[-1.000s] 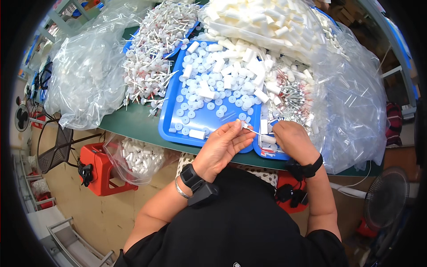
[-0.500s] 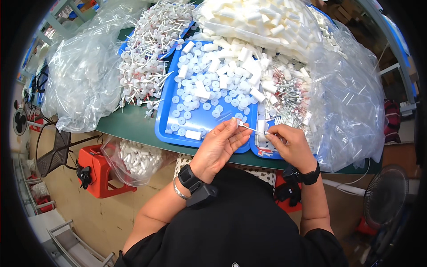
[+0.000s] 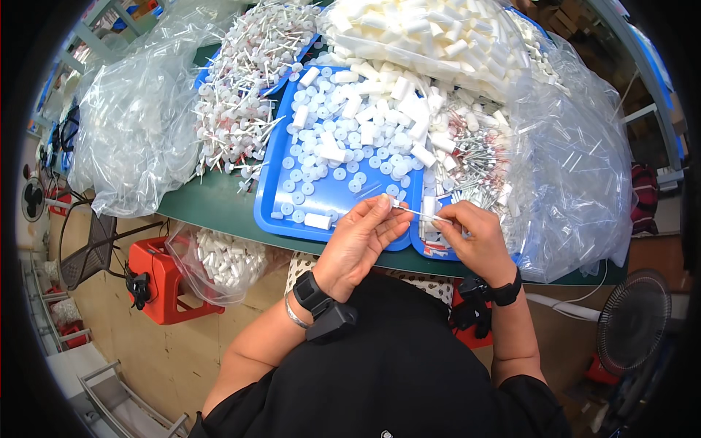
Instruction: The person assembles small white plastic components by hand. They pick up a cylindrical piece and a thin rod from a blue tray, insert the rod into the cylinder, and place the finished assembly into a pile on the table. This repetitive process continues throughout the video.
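Thin white rod (image 3: 416,212): spans gap betw. both hands, over front edges of the two trays; R end a bit nearer the body.
L hand (image 3: 365,235): narrow pinch, thumb + fingers on rod's L end; sm. pale bit at tips, too tiny to ID.
R hand (image 3: 479,239): narrow pinch at rod's R end, approx. in line w/ L.
L tray (image 3: 268,188): blue; translucent discs (image 3: 339,174) + white cylinders (image 3: 317,221), loose.
R tray (image 3: 415,232): blue; metal pins (image 3: 471,152) mixed w/ more cylinders; R hand near its front.
Technique (my judgmt): L pinch = anchor; fine adj. w/ R. Push/pull along rod axis only, not sideways, else may bend.
Grip: light but firm; tips close to the join, for ctrl.
Risk: slick rod could slip → lost among loose pcs. Work low over tray.
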Demonstrator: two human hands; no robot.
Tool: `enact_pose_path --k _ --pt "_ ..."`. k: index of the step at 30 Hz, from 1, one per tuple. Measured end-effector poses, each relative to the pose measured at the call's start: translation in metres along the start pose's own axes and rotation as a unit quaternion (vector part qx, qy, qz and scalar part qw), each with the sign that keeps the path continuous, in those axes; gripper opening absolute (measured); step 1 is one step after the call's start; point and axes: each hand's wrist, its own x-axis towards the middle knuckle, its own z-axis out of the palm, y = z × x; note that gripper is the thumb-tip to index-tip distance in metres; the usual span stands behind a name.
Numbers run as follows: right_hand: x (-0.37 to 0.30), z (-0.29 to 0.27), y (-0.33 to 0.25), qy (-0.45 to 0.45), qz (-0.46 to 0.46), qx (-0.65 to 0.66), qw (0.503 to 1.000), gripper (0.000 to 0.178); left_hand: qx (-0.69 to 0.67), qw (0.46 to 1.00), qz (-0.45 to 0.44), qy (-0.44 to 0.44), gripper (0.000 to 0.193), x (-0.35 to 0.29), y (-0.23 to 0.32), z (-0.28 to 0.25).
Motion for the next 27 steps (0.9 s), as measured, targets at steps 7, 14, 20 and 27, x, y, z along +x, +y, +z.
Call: enact_pose_path --k 7,14,20,27 --pt "0.0 0.004 0.001 0.011 -0.014 -0.012 1.0 0.01 -0.012 1.0 -0.005 -0.003 0.018 0.001 0.0 -0.002" --pt "0.002 0.009 0.001 0.033 -0.063 -0.016 0.997 0.009 0.002 1.0 -0.005 -0.028 0.021 0.002 -0.003 -0.006" --pt "0.001 0.015 -0.006 -0.103 0.173 0.243 0.949 0.016 0.052 0.996 -0.039 -0.063 0.031 -0.003 -0.008 -0.004" --pt "0.003 0.022 -0.003 -0.149 0.234 0.364 0.889 0.029 0.138 0.989 -0.005 -0.051 0.035 -0.007 0.004 -0.001"
